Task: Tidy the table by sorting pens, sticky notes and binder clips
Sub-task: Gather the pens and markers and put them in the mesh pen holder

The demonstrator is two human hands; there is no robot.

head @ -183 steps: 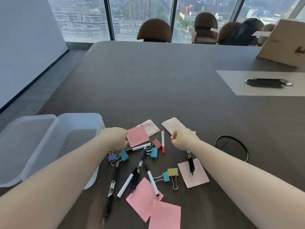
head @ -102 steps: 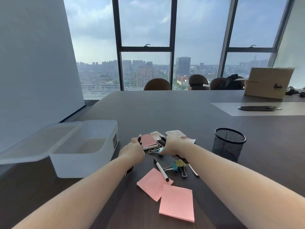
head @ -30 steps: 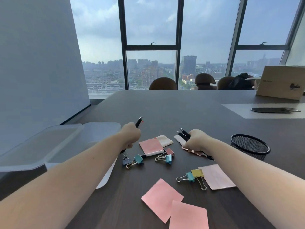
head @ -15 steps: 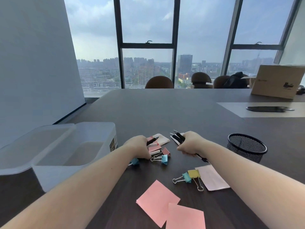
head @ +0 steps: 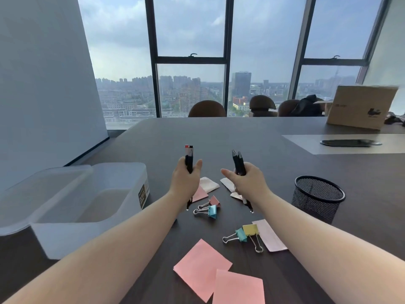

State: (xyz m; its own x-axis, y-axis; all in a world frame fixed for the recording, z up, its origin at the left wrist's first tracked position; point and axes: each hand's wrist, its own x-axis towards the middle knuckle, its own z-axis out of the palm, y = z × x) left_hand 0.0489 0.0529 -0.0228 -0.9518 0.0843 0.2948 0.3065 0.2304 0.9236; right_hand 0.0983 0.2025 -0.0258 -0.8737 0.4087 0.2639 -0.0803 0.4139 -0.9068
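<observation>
My left hand (head: 185,179) grips a bundle of pens (head: 189,157) held upright above the table. My right hand (head: 246,183) grips another bundle of black pens (head: 238,162), also upright. Below the hands lie pink and teal binder clips (head: 209,208), and a teal and yellow pair of clips (head: 246,233) sits nearer me. Pink sticky notes (head: 202,267) lie at the front, pale ones (head: 209,184) under the hands. A black mesh pen cup (head: 317,199) stands to the right of my right hand.
An open translucent plastic box (head: 92,207) with its lid (head: 39,194) folded out stands at the left. A cardboard box (head: 361,109), a dark flat object on a pale mat (head: 348,143) and chairs (head: 207,109) are at the far side.
Both hands have lifted from the table and turned their pen bundles upright. The left hand now holds more than one pen.
</observation>
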